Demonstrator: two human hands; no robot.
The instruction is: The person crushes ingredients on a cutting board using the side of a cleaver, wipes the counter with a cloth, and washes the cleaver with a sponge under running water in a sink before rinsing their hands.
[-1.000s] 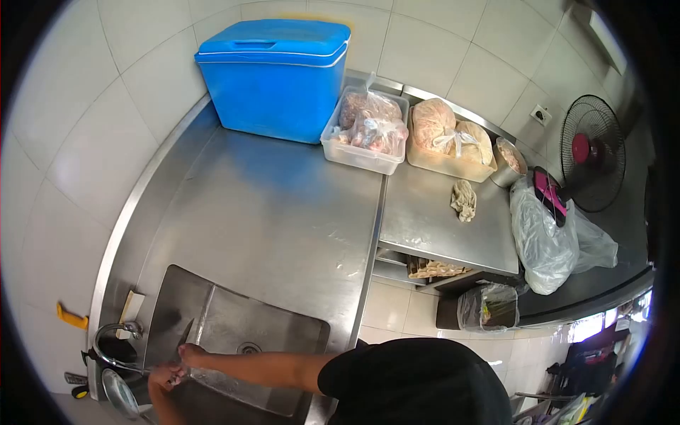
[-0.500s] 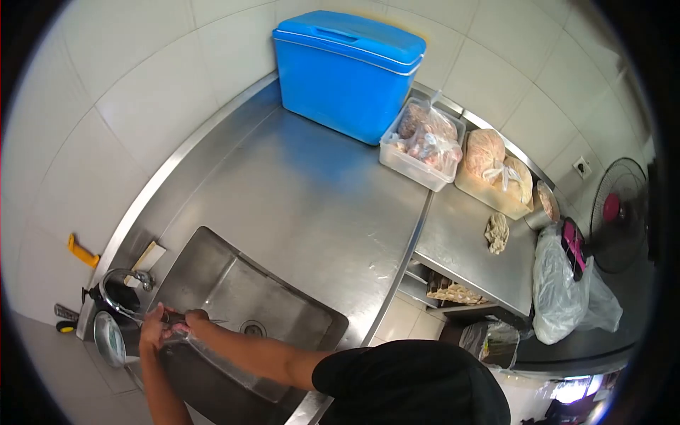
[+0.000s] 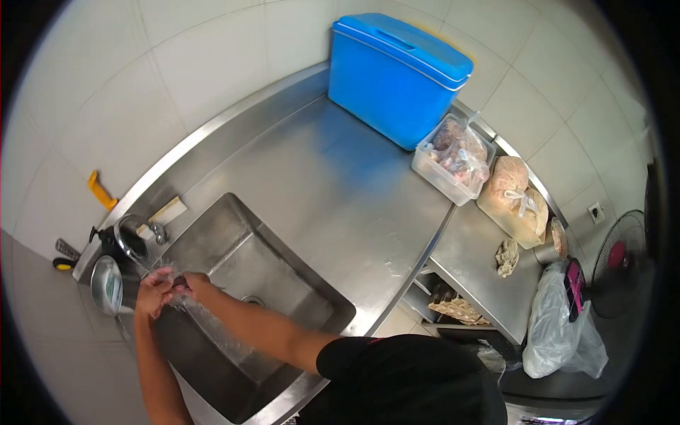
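Water splashes around both hands beneath the curved metal faucet (image 3: pixel 129 237), over the left end of the steel sink (image 3: pixel 244 273). My left hand (image 3: pixel 154 292) is closed on something pinkish that I cannot make out. Right beside it, my right hand (image 3: pixel 191 285) is wrapped round the dark handle of a knife (image 3: pixel 180 282); its blade is mostly hidden behind the hand and forearm.
A blue cooler (image 3: pixel 397 78) stands at the back. To its right are a clear tub (image 3: pixel 443 177) and a beige tub (image 3: pixel 506 223) with bagged food, a crumpled cloth (image 3: pixel 507 257), a plastic bag (image 3: pixel 552 333) and a fan (image 3: pixel 620 262). A metal bowl (image 3: pixel 106 285) is near the faucet.
The view has turned, so the counter and cooler appear farther right. Both hands have come closer under the faucet, and water now splashes over them. The knife blade, visible earlier, is now mostly hidden.
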